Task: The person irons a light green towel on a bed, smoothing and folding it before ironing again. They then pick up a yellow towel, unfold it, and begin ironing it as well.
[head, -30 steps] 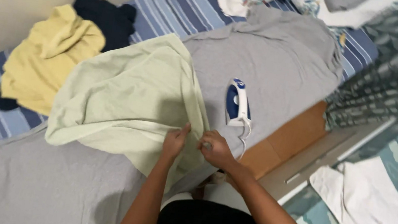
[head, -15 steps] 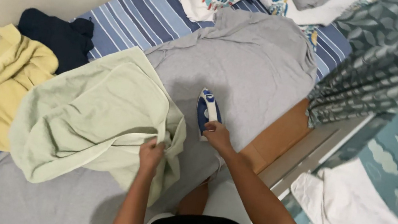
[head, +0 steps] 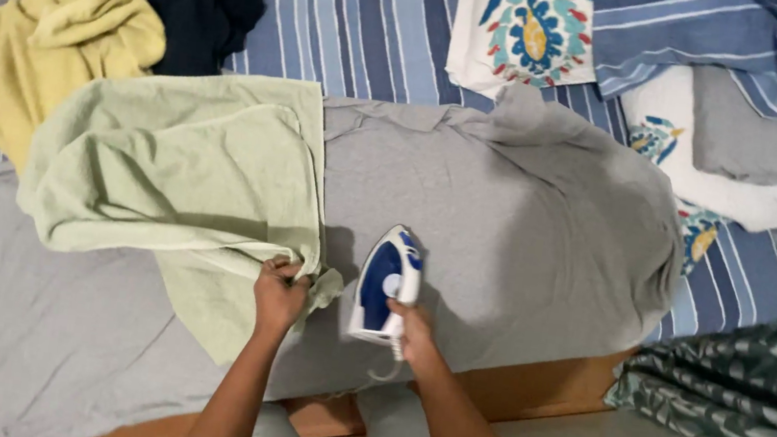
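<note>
From the head view, the left hand (head: 279, 296) has its fingers pinched shut on the lower edge of the pale green towel (head: 176, 178), which lies spread on the grey sheet (head: 508, 213) just left of the iron (head: 386, 283). The right hand (head: 414, 335) sits at the iron's near end, fingers seemingly wrapped around its handle, though the grip is partly hidden. The iron rests on the sheet, with yellow and dark clothes (head: 86, 23) heaped well beyond the towel.

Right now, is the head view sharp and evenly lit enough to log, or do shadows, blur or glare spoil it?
Head view: soft, even indoor light, no glare; the iron throws a short shadow leftwards on the grey sheet; the left hand on the green towel and the right hand look slightly soft, while the stripes at the frame edges lean slightly.
</note>
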